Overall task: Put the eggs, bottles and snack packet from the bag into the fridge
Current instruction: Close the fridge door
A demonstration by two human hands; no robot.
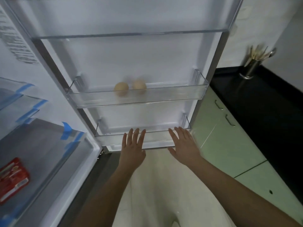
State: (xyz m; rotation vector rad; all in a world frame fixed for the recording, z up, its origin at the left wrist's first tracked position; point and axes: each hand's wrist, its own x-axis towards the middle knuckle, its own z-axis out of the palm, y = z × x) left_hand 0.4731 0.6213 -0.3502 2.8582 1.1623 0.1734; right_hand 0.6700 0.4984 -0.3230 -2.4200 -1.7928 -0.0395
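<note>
Two tan eggs (121, 88) (139, 86) lie side by side in the middle clear door bin (180, 94) of the open fridge door. A red snack packet (12, 178) lies on a glass shelf (49, 145) inside the fridge at lower left. My left hand (133, 147) and my right hand (184, 145) are both spread flat with straight fingers in front of the lowest door bin (157, 138), holding nothing. No bottles and no bag are in view.
Blue tape strips (68, 131) mark the fridge shelves at left. To the right a black counter (262, 102) carries a steel cup of utensils (250, 66) above pale green cabinet doors (226, 145). A larger clear door bin (131, 35) sits higher up.
</note>
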